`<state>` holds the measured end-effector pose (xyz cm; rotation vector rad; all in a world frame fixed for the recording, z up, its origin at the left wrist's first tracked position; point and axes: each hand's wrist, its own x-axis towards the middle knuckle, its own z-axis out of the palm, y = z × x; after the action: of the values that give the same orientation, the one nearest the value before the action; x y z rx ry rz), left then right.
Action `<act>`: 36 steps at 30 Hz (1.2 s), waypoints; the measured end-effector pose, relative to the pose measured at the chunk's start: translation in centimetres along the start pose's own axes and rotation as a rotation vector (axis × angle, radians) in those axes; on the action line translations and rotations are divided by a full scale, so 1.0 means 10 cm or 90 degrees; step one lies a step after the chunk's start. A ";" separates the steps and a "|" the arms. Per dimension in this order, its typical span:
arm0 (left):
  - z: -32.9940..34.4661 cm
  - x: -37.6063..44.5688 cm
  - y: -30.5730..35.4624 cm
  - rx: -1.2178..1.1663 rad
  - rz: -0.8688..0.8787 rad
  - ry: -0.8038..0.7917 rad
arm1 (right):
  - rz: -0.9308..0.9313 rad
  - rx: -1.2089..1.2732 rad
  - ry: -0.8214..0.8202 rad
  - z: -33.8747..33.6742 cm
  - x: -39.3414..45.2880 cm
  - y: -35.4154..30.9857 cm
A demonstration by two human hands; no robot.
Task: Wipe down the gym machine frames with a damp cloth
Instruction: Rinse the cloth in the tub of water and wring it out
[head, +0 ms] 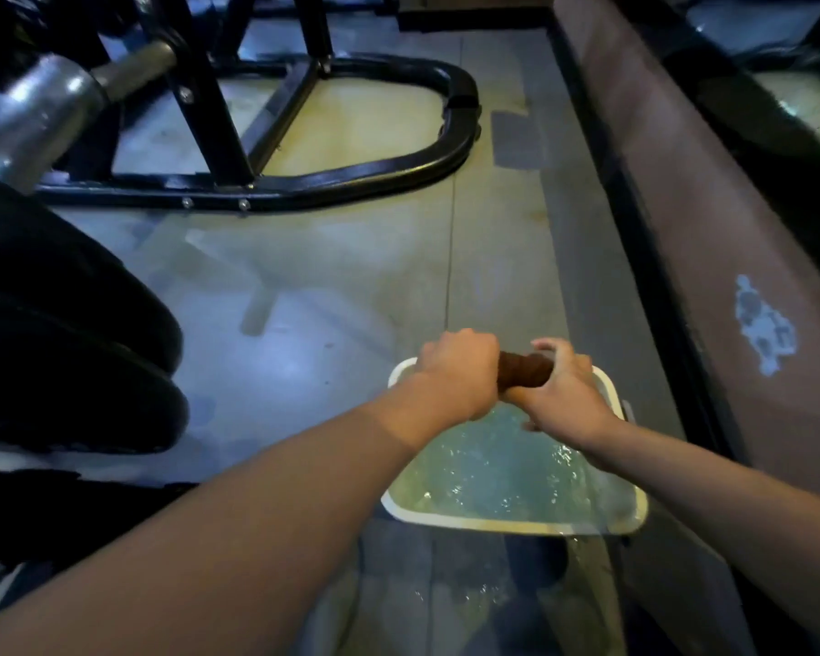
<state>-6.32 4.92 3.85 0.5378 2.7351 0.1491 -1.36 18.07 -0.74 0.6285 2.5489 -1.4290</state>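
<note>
1. Fingers of the left hand [455,371] and right hand [562,395] curl round a rolled brown cloth [525,369], lower centre.
2. Below it, a white rectangular water-filled tub [507,525].
3. Black tubular machine frame [398,165], upper left.

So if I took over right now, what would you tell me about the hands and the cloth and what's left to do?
Left hand grips one end of the brown cloth; right hand grips the other end, wringing it.
The cloth is rolled tight above the white tub of water on the floor.
Done: cloth looks wetted.
Left: finish wringing, then wipe the black machine frame ahead on the left; no wiping seen yet.
</note>
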 end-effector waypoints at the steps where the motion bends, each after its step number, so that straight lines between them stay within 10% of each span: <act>1: 0.00 -0.04 0.01 -0.087 -0.050 -0.043 | 0.036 -0.023 0.025 -0.01 0.00 0.05; 6: -0.04 -0.34 0.09 -0.552 -0.242 -0.082 | 0.250 0.380 0.034 -0.07 -0.27 0.07; 9: -0.06 -0.74 0.30 -0.552 -0.221 0.011 | 0.319 0.501 -0.085 -0.16 -0.66 -0.27; 15: -0.27 -1.77 0.51 -0.492 -0.090 0.012 | 0.399 0.529 -0.093 -0.31 -1.35 -0.83; 23: -0.78 -2.77 0.74 -0.956 -0.430 0.031 | 0.522 0.686 -0.008 -0.78 -2.31 -1.11; 31: -1.44 -3.78 1.02 -1.051 -0.499 -0.143 | 0.597 0.740 -0.072 -1.31 -3.60 -1.39; 36: -1.71 -4.46 1.43 -1.049 -0.571 -0.060 | 0.590 0.611 -0.197 -1.58 -4.34 -1.75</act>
<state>31.28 0.38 36.34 -1.0129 1.5908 1.7007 31.29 11.06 35.61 1.3110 0.9252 -1.9815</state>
